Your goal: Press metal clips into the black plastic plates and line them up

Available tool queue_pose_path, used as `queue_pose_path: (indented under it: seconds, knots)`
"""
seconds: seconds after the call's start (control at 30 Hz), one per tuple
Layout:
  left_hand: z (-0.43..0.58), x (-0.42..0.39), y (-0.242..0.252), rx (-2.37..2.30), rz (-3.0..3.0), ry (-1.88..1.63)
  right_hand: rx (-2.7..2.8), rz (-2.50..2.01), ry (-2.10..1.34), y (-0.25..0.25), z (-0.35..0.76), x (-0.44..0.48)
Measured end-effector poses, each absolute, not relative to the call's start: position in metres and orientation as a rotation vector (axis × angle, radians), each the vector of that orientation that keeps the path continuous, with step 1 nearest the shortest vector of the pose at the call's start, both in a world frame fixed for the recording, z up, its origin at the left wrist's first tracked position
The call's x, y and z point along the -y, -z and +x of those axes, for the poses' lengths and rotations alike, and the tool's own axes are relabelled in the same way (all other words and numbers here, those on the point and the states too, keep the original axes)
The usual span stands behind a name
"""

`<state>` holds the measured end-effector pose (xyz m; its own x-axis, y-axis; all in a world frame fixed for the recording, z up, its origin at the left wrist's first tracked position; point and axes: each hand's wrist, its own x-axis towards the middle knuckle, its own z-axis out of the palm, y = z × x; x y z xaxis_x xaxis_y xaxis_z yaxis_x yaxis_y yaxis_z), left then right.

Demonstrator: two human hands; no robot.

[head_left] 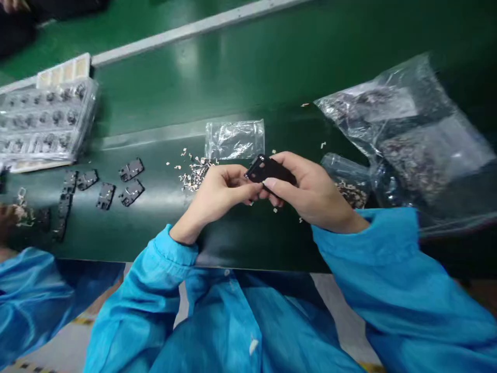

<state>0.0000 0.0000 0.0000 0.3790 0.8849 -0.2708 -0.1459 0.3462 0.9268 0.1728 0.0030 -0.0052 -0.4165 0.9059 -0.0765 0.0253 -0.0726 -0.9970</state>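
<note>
A flat black plastic part (274,173) with small cut-outs near one end is held above the green table. My right hand (306,189) grips it, thumb along its lower edge and fingers behind. My left hand (229,189) is closed at its lower left corner, thumb and fingertips pinched together; whether a tiny piece sits between them I cannot make out. Just beyond my left hand lies a loose pile of small metal clips (194,175). A clear plastic bag (235,140) lies flat behind the pile.
Several black plastic parts (105,196) lie at the left. Farther left are stacked clear trays (42,122) and a co-worker's hand (5,220). On the right, an open bag of small clips (349,189) sits beside large clear bags (419,150). A pale rail (194,28) crosses the back.
</note>
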Motion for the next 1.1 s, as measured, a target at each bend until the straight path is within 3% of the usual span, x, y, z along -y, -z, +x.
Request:
queue_pose_path:
  seconds: [1.1]
  knots:
    - [-0.0006,-0.0012,0.0019,-0.928,1.106,-0.773,1.448,-1.048,-1.615,0.0038,0.1720,-0.0017]
